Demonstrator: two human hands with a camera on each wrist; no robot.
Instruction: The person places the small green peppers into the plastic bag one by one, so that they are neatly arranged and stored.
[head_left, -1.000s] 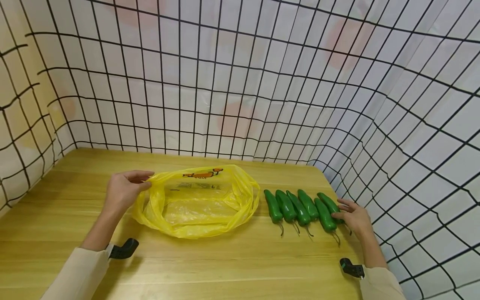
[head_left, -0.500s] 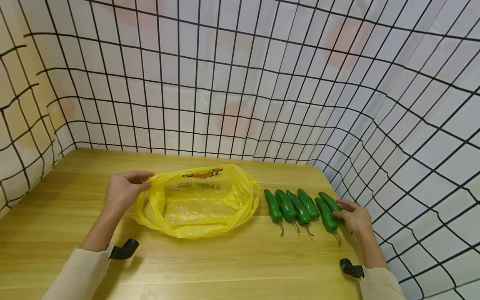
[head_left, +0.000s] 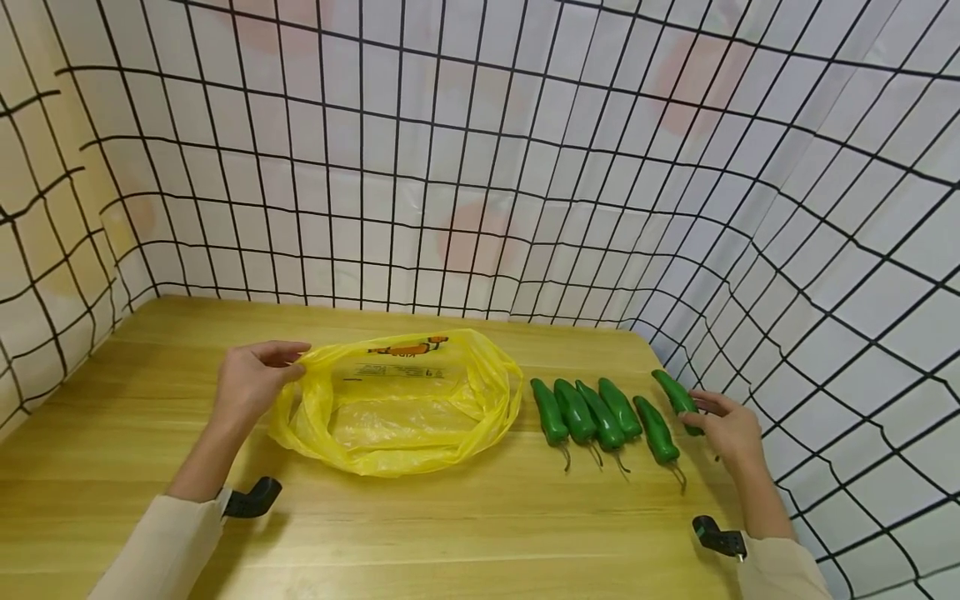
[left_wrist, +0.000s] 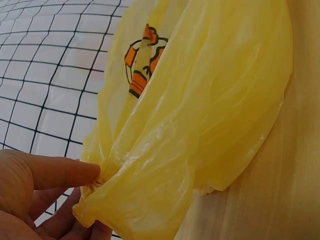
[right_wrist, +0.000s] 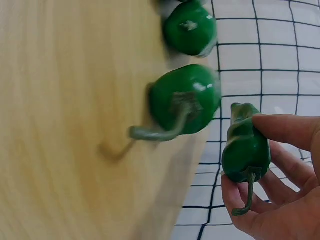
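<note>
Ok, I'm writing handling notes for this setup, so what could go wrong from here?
The left hand pinches the yellow bag at just one side of its mouth, so the thin plastic could slip loose or sag.
The right hand holds a green pepper whose skin looks glossy, so it might slide out of that grip.
If carried low toward the bag, it could knock the five other peppers lying in between.
</note>
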